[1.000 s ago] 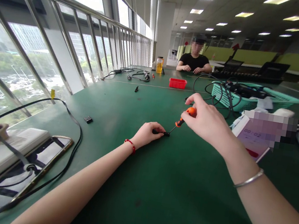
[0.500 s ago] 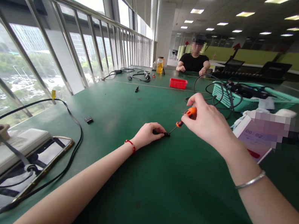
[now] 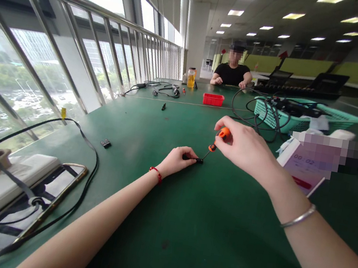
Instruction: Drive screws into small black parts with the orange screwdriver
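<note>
My left hand point(image 3: 178, 159) is closed on a small black part point(image 3: 199, 160), pressing it against the green table point(image 3: 156, 226); the fingers cover much of it, and its exact kind is unclear. A screwdriver point(image 3: 223, 134) with an orange and black handle is pinched in my right hand point(image 3: 244, 145). Its thin shaft slants down to the left, and the tip meets the exposed end of the black part. Away to the left lies a small dark piece point(image 3: 106, 143), and another little black piece point(image 3: 164, 107) sits farther back.
Rightward stand a turquoise basket point(image 3: 304, 120) of cables and a lit phone-like screen point(image 3: 307, 167). A red tray point(image 3: 213, 99) is ahead, with a seated person point(image 3: 232, 72) beyond. At left are a white device point(image 3: 1, 189), a phone point(image 3: 33, 205) and a looping cable point(image 3: 90, 183).
My right hand and the screwdriver handle have shifted slightly left, so the screwdriver stands at a slightly different angle. My left hand stays on the black part.
</note>
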Motion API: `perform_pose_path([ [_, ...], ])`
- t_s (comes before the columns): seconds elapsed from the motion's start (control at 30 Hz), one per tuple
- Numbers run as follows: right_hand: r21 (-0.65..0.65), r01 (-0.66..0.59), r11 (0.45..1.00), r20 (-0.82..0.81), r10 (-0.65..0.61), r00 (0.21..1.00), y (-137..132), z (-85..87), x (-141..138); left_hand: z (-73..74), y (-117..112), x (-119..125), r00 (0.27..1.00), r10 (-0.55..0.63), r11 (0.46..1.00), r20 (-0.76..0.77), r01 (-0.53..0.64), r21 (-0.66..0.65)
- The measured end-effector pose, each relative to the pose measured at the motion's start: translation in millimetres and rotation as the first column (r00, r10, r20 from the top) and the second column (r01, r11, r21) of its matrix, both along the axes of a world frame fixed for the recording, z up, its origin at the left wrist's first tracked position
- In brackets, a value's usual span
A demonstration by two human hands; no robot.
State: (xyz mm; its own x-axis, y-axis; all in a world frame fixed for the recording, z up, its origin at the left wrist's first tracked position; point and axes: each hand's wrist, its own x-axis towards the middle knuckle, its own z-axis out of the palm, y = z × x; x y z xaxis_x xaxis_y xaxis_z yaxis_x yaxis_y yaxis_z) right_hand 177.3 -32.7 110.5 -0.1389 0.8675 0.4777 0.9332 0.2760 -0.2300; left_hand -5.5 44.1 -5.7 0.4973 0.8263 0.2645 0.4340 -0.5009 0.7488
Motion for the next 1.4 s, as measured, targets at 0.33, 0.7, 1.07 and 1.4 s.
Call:
perform_pose_path([
  [0.33,-0.001,0.031,1.000,-0.048,-0.031,0.998,-0.5,1.3,-0.9,0.3,-0.8,0.0,1.000,-0.006,1.000,-0.006,0.006,0.005],
  [0.7,-0.036,0.016,0.999,-0.081,-0.019,0.997,3.5,-1.8,-2.9,-1.9,0.7,-0.4,1.000,-0.026,0.999,-0.008,0.027,0.031],
  [1.07,0.103,-0.039,0.994,-0.054,0.045,0.998,4.0,-4.3,-4.6,-2.1,1.1,-0.9,1.000,-0.021,0.999,-0.023,0.022,0.041],
  [1.4,0.120,-0.054,0.991,-0.060,0.062,0.996,1.1,-1.6,-6.0,-1.3,-0.1,-0.6,1.000,-0.018,0.999,-0.014,0.019,0.036],
])
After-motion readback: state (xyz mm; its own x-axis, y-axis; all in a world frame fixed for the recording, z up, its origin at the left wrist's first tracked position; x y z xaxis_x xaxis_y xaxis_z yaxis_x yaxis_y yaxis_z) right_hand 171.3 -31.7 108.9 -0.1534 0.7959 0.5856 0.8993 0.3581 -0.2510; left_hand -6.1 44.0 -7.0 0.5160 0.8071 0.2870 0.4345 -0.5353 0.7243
